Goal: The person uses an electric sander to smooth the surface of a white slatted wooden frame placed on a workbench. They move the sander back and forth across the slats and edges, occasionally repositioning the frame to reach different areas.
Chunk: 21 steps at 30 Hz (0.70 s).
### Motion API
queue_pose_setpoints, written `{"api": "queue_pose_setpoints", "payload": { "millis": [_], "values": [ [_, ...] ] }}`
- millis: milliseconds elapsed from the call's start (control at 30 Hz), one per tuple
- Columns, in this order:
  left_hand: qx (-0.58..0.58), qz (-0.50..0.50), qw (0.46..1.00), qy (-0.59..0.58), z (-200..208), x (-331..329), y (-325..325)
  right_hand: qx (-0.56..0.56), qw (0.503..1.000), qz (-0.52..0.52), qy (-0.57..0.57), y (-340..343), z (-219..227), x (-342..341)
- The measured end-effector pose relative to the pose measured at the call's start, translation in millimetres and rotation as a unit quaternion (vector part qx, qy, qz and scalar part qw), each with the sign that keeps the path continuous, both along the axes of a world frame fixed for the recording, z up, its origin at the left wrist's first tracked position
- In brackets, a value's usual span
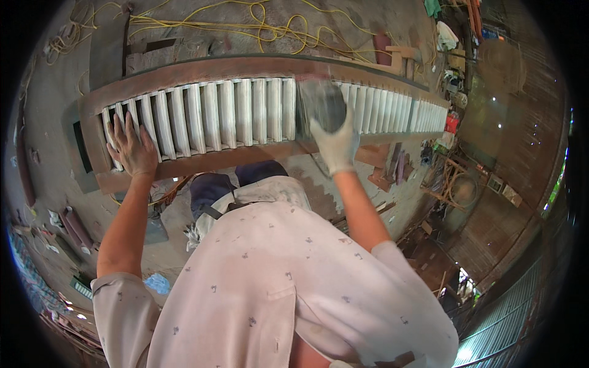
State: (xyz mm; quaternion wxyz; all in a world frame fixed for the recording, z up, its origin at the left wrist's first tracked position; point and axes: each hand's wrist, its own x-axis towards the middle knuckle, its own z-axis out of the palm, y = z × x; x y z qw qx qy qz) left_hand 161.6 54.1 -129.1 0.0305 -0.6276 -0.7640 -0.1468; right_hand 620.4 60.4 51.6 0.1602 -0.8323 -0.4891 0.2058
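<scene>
A long louvered shutter panel (pixel 211 158) lies across in front of me, with a brown frame and rows of whitish slats. My left hand (pixel 132 147) is bare and rests flat, fingers spread, on the slats at the panel's left end. Over the brown crosspiece between two slat sections, my right hand (pixel 336 144), in a white glove, grips a dark sander (pixel 328 105). Motion smears the sander, and its underside is hidden against the panel. The gloved fingers wrap around its near side.
Yellow cords (pixel 270 27) lie tangled on the floor beyond the panel. A dark red cylinder (pixel 383 49) and wood blocks (pixel 402 58) are at its far edge. To the right are wood scraps (pixel 381 165) and a coiled hose (pixel 463 189). A blue plastic bag (pixel 157 283) lies at lower left.
</scene>
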Motion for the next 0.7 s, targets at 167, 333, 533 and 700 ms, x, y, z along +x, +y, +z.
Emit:
{"api": "queue_pose_setpoints", "payload": {
  "millis": [167, 333, 533, 700],
  "values": [
    [-0.005, -0.013, 1.0, -0.006, 0, 1, 2, 0.088, 0.996, 0.012, -0.011, -46, -21, 8],
    [-0.007, -0.003, 1.0, -0.004, -3, -1, 2, 0.078, 0.996, 0.032, -0.008, 52, -19, 4],
    [0.015, 0.001, 1.0, 0.005, -3, 0, 5, 0.068, 0.992, 0.094, -0.049, 50, -23, 8],
    [0.002, -0.005, 1.0, -0.011, 0, 1, 3, 0.047, 0.999, 0.007, -0.019, -73, -18, 13]
  ]
}}
